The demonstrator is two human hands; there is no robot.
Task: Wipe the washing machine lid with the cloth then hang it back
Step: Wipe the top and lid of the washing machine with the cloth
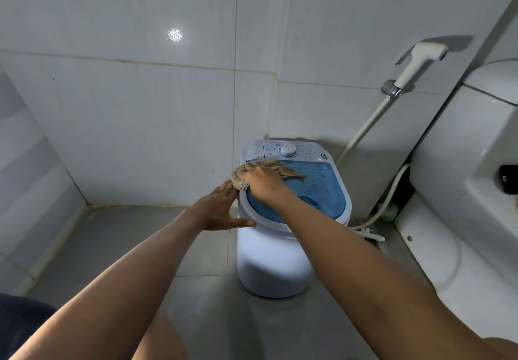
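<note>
- While the right hand pressed the cloth flat on the lid, the wipe was under way at the lid's far left corner, just in front of the white panel with the dial.
- To do this step well, I judged the cloth should stay bunched under the palm with steady downward pressure, swept in overlapping passes from the far edge toward the near edge, since dark specks showed on the blue surface toward the right side and the near half looked not yet covered.
- The small washer stood on the floor and looked light, so bracing it mattered; otherwise the push of the wipe could probably shift or tip it.
- The left hand did that bracing: fingers spread and laid against the washer's left rim, thumb stretched along the near rim, holding nothing.
- The right hand lay palm down, fingers curled over the cloth's bunched end at the lid's left edge, while a loose tail of cloth trailed to the right across the lid.
- Both arms reached forward and down, nearly straight, the right crossing over the lid's near edge.
- No hook or rail for hanging the cloth showed in view.
</note>
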